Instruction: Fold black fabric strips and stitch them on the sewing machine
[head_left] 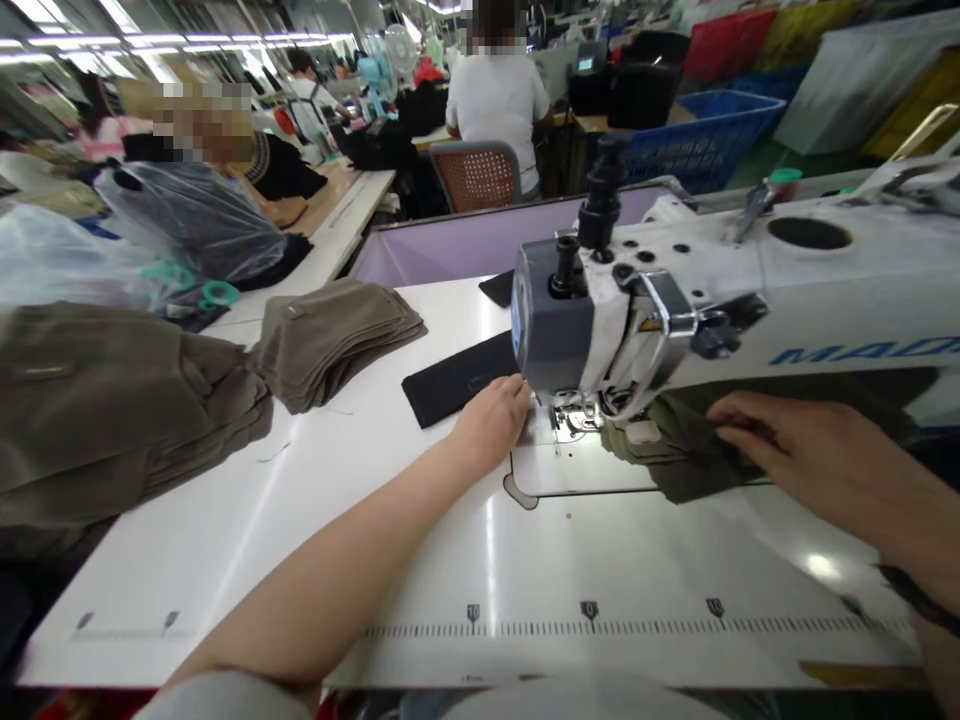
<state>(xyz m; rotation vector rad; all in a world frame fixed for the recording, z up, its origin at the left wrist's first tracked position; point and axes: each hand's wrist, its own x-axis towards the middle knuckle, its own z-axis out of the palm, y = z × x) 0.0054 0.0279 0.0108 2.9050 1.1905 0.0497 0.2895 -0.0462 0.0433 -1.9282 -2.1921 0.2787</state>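
My right hand [787, 435] pinches a bunched olive-green fabric piece [679, 440] on the bed to the right of the needle area. A small pale patch shows on this cloth. My left hand [491, 420] is at the left of the presser foot, beside the grey head of the sewing machine [559, 330]. Its fingers are curled together, with the tips partly hidden at the machine head; whatever they grip is too small to make out. Just behind that hand lies a folded black fabric piece [450, 385], partly covered by the machine.
Stacked brown-olive fabric pieces [330, 335] and a larger stack [112, 400] lie on the left of the white table [337, 560]. A ruler strip [589, 625] runs along the front edge. Behind are a purple panel [442, 245], a seated person [499, 100] and a blue crate [697, 140].
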